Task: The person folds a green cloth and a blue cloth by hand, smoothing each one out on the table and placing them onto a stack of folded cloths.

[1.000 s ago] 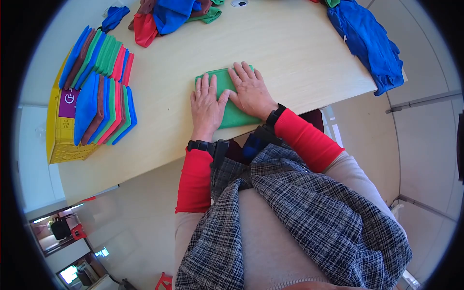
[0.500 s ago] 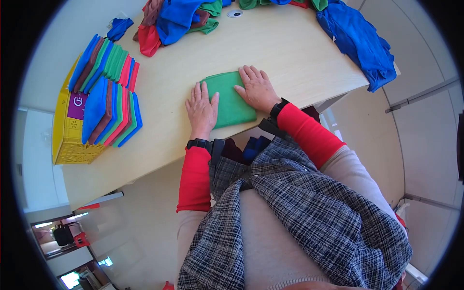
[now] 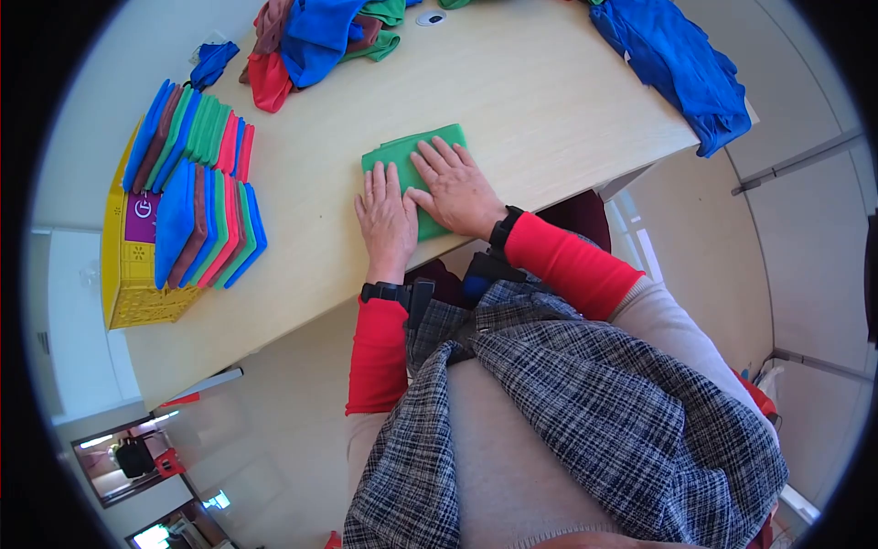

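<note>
A folded green cloth (image 3: 402,154) lies flat on the table near its front edge. My left hand (image 3: 388,216) rests on the cloth's left side, fingers stretched out and pointing away from me. Across the middle and right of the cloth lies my right hand (image 3: 455,190), its fingers extended and its thumb touching or nearly touching the left hand. Both palms face down on the fabric, which they partly hide.
At the left, a yellow basket (image 3: 137,291) holds folded cloths (image 3: 208,220) standing in two rows. Crumpled cloths (image 3: 315,41) are heaped at the back. A blue cloth (image 3: 677,69) hangs over the right edge of the pale wooden table (image 3: 540,101). A round cable hole cover (image 3: 431,17) sits at the back.
My right hand has moved left from the cloth's right edge onto its middle, close to my left hand. The left hand stays on the left side. The view has shifted slightly.
</note>
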Demonstrator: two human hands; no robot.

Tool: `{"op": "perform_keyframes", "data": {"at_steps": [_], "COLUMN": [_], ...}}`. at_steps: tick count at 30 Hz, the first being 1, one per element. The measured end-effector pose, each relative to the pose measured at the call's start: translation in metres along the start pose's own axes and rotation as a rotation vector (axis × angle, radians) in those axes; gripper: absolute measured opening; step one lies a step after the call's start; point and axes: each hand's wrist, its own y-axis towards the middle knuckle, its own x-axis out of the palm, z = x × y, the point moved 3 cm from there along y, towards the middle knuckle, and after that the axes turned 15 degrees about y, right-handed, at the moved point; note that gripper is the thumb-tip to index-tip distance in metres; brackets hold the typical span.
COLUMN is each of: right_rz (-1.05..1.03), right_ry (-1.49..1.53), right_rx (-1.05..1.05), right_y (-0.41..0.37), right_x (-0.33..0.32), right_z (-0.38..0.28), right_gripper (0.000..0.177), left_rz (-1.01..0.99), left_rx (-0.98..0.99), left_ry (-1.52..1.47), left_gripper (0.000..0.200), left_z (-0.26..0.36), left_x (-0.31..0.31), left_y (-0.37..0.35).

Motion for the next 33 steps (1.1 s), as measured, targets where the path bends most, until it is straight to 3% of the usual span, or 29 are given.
{"op": "perform_keyframes", "data": {"at_steps": [13,16,20,23,30,33], "right_rz": [-0.020,-0.031,-0.045,-0.047,-0.112,-0.296], "right_ry": [-0.092,-0.119,-0.136,-0.080,-0.089,-0.207], "right_rx": [0.076,0.060,-0.012,-0.107,-0.004,0.068], "right_y": [0.004,0.013,0.026,0.031,-0.021,-0.032], "right_x": [-0.017,-0.028,-0.033,-0.029,-0.056,-0.070], "right_z": [0.027,0.032,0.040,0.038,0.003,-0.018], "right_gripper": [0.064,0.063,0.060,0.057,0.052,0.050], "left_rz": [0.032,0.173,0.170,0.195,0.241,0.236], "left_rx": [-0.021,0.100,0.194,0.166,0.023,-0.040], "left_ry": [-0.040,-0.057,-0.152,-0.099,-0.025,-0.119], "left_gripper": [0.057,0.054,0.047,0.044,0.039,0.037], "left_z": [0.001,0.010,0.023,0.011,-0.053,-0.065], "left_x": [-0.010,-0.030,-0.043,-0.039,-0.027,-0.015], "left_y": [-0.008,-0.037,-0.071,-0.070,-0.052,-0.046]}}
